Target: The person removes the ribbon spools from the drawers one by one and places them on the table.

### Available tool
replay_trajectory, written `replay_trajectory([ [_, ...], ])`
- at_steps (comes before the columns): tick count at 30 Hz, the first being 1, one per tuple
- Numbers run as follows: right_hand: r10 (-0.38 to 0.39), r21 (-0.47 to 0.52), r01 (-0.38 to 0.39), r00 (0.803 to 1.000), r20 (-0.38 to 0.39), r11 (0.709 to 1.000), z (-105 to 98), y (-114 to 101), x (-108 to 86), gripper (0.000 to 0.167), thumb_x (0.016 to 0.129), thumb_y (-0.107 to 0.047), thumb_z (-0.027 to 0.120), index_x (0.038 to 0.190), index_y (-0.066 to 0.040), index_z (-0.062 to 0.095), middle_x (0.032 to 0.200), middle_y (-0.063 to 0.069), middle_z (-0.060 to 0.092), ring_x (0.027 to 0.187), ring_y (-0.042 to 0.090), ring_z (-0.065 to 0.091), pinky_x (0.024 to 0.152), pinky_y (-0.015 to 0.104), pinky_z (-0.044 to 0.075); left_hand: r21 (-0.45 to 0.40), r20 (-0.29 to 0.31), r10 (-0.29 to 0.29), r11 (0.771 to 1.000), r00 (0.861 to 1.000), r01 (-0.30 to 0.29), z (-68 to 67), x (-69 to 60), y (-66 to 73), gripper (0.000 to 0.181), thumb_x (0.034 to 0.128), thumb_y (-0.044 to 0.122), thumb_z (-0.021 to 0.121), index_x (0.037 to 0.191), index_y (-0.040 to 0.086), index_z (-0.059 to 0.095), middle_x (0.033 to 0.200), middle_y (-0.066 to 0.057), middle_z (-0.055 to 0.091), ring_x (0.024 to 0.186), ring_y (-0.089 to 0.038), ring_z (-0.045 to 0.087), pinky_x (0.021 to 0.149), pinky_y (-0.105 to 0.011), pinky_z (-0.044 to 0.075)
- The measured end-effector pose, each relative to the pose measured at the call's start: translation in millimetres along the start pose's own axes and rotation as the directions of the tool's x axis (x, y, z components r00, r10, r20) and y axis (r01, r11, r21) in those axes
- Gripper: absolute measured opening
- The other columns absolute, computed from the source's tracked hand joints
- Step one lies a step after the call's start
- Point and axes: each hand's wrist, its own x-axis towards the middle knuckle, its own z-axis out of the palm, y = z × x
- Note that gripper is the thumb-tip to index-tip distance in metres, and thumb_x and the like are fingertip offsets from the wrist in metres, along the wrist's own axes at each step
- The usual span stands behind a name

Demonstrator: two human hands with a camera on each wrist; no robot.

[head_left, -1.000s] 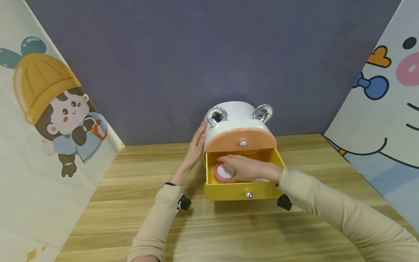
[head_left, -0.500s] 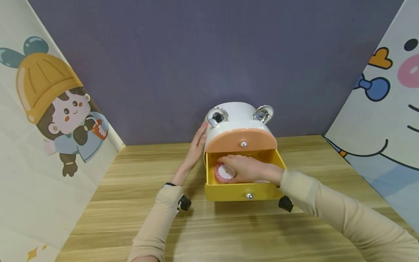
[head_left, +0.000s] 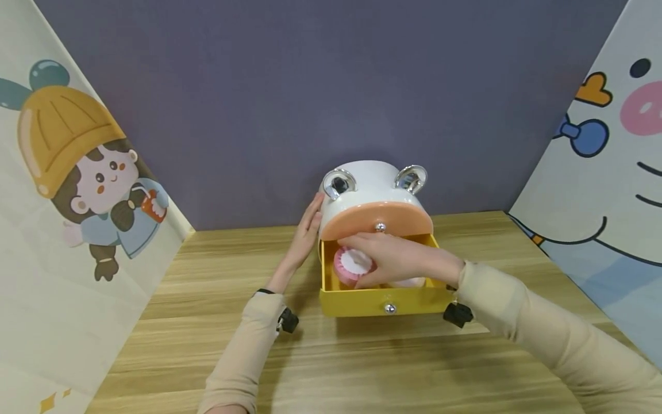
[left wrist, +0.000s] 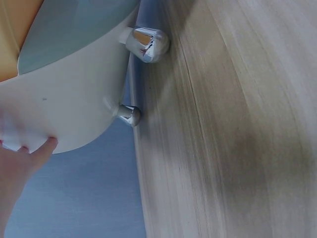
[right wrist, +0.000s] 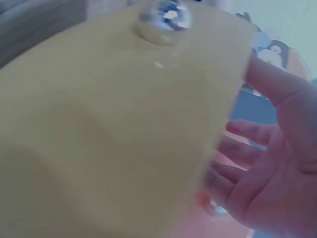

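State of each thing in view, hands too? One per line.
White cabinet: standing upright
Orange drawer: closed
Yellow drawer: pulled open
Left hand: fingers resting against cabinet's side
Right hand: in yellow drawer, holding round item
Pink-and-white round item: between right thumb and fingers
Pale item: in yellow drawer, partly hidden

Round item (head_left: pixel 354 263): pink and ridged around its edge, with a flat white face turned upward; I hold it between the thumb and fingers of my right hand (head_left: pixel 395 256), at the left part of the drawer (head_left: pixel 357 303). The latter is yellow and pulled out, a silvery knob (head_left: pixel 390 309) on its front. Cabinet (head_left: pixel 372 185): glossy white, upright, its orange upper front (head_left: pixel 357 221) closed; my left hand (head_left: pixel 304 238) rests against its left side.
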Motion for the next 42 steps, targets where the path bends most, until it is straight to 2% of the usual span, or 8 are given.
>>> replay_trajectory([
  [6, -0.018, -0.013, 0.018, 0.999, -0.039, 1.000, -18.4, -6.0, -15.7, 0.076, 0.081, -0.038, 0.081, 0.142, -0.006, 0.050, 0.143, 0.006, 0.056, 0.128, 0.024, 0.055, 0.107, 0.043, 0.047, -0.006, 0.004, -0.009, 1.000, 1.000, 0.009, 1.5, -0.2, 2.2, 0.049, 0.1082, 0.014, 0.033, 0.156, 0.005, 0.029, 0.166, -0.015, 0.018, 0.156, -0.033, 0.012, 0.127, -0.051, 0.010],
  [12, -0.008, -0.012, 0.007, 0.997, -0.073, 1.000, -33.2, -4.7, -41.9, 0.071, 0.081, -0.041, 0.081, 0.138, -0.009, 0.053, 0.137, 0.004, 0.060, 0.111, 0.016, 0.059, 0.096, 0.038, 0.053, -0.009, 0.010, -0.029, 1.000, 1.000, 0.029, 0.8, -1.8, 3.4, 0.050, 0.1081, 0.013, 0.032, 0.157, 0.007, 0.027, 0.167, -0.014, 0.015, 0.156, -0.031, 0.010, 0.127, -0.051, 0.010],
  [16, 0.043, -0.009, -0.044, 0.995, -0.094, 0.999, -40.4, 1.7, -66.8, 0.069, 0.082, -0.037, 0.081, 0.139, -0.009, 0.053, 0.139, 0.005, 0.059, 0.109, 0.016, 0.060, 0.093, 0.038, 0.056, -0.014, 0.017, -0.019, 1.000, 1.000, 0.020, 2.4, -1.1, 3.5, 0.050, 0.1077, 0.011, 0.032, 0.157, 0.006, 0.025, 0.167, -0.015, 0.013, 0.156, -0.031, 0.009, 0.127, -0.052, 0.009],
  [21, 0.106, -0.021, -0.110, 0.984, -0.144, 0.994, -42.0, 13.5, -97.1, 0.066, 0.081, -0.033, 0.083, 0.137, -0.012, 0.055, 0.132, 0.003, 0.062, 0.103, 0.015, 0.060, 0.081, 0.031, 0.057, -0.009, 0.006, -0.011, 1.000, 1.000, 0.011, 1.8, -1.9, 3.8, 0.050, 0.1073, 0.009, 0.033, 0.157, 0.005, 0.026, 0.167, -0.017, 0.015, 0.156, -0.033, 0.010, 0.127, -0.053, 0.010],
  [27, 0.170, -0.061, -0.188, 0.959, -0.226, 0.980, -39.8, 31.8, -133.2, 0.068, 0.079, -0.037, 0.083, 0.136, -0.009, 0.057, 0.130, 0.008, 0.064, 0.097, 0.015, 0.061, 0.071, 0.023, 0.056, -0.012, 0.007, -0.013, 1.000, 1.000, 0.014, 1.6, -3.6, 2.9, 0.050, 0.1070, 0.009, 0.032, 0.157, 0.005, 0.026, 0.167, -0.018, 0.013, 0.156, -0.034, 0.008, 0.126, -0.055, 0.009],
  [30, 0.191, -0.080, -0.220, 0.943, -0.271, 0.972, -36.8, 41.9, -149.4, 0.068, 0.077, -0.037, 0.085, 0.132, -0.007, 0.059, 0.125, 0.009, 0.066, 0.092, 0.013, 0.059, 0.064, 0.018, 0.053, -0.013, 0.007, -0.013, 1.000, 1.000, 0.013, 1.1, -4.5, 3.2, 0.050, 0.1072, 0.010, 0.031, 0.157, 0.005, 0.025, 0.167, -0.019, 0.012, 0.156, -0.034, 0.008, 0.126, -0.054, 0.009],
  [36, 0.220, -0.093, -0.259, 0.926, -0.305, 0.961, -17.2, 63.9, -175.5, 0.066, 0.074, -0.038, 0.086, 0.127, -0.006, 0.062, 0.115, 0.005, 0.069, 0.089, 0.012, 0.057, 0.063, 0.019, 0.050, -0.018, 0.000, 0.000, 1.000, 1.000, 0.000, 1.1, -4.1, 0.3, 0.050, 0.1074, 0.009, 0.031, 0.157, 0.004, 0.025, 0.166, -0.020, 0.012, 0.156, -0.033, 0.010, 0.126, -0.055, 0.011],
  [42, 0.312, 0.020, -0.321, 0.904, -0.293, 0.947, 19.1, 86.6, -203.5, 0.065, 0.075, -0.034, 0.086, 0.125, -0.001, 0.061, 0.113, 0.010, 0.068, 0.087, 0.008, 0.057, 0.063, 0.018, 0.049, -0.027, 0.020, -0.018, 0.999, 1.000, 0.019, 1.8, -3.8, -3.0, 0.050, 0.1085, 0.013, 0.031, 0.158, 0.006, 0.024, 0.167, -0.018, 0.010, 0.156, -0.032, 0.008, 0.126, -0.056, 0.010],
])
